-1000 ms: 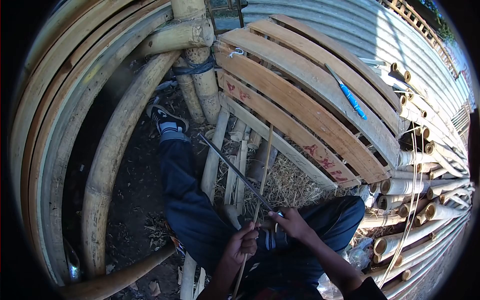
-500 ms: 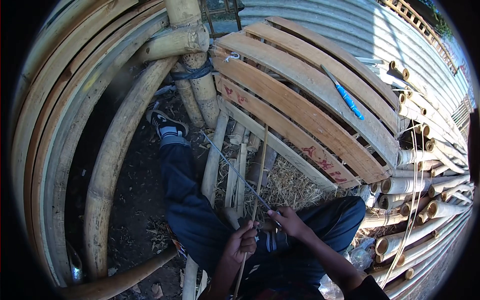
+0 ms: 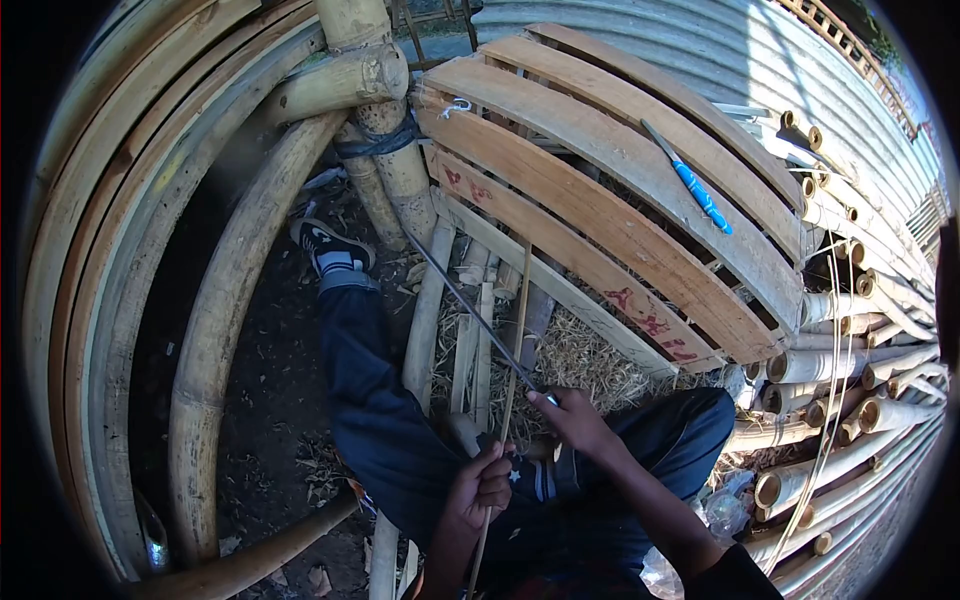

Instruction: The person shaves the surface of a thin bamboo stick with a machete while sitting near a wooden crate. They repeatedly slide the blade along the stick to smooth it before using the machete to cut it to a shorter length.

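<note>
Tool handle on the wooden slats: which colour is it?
The tool handle is blue with paler markings; head view.

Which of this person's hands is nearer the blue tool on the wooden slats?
Right: in the picture, the right hand is below and left of the blue tool; the left hand is lower and farther left.

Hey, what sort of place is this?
Likely an outdoor bamboo work yard, judging by the stacked pale, hollow bamboo poles, the grey corrugated sheet wall behind, and the slatted brown wooden structure with red markings.
</note>
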Motion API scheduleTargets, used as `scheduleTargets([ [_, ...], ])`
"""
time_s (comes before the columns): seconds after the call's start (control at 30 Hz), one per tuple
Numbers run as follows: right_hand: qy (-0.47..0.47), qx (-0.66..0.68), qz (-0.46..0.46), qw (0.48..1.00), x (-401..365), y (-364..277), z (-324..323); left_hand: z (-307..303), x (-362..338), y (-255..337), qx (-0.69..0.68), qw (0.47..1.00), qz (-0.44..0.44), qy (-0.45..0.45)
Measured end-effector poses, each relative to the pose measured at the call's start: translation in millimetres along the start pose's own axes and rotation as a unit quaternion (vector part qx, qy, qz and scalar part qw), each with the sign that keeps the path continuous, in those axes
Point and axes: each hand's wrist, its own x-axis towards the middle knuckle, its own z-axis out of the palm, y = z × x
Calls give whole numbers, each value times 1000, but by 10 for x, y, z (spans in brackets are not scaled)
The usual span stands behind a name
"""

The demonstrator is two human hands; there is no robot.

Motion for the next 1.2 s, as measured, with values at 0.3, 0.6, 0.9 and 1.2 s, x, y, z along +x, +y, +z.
scheduleTargets([
  [0.3,-3,-64,-61,996,-316,82,53,-33,35,-31,-1,1000,-1,2],
  [0.6,53,22,-3,998,116,131,-55,-51,-48,-75,-27,999,16,-13],
  [0.9,-5,50,-13,999,-419,348,198,-65,-7,-20,-23,1000,1,-14],
  [1.2,-47,89,32,994,-332,195,164,6,20,62,-18,1000,5,-22],
])
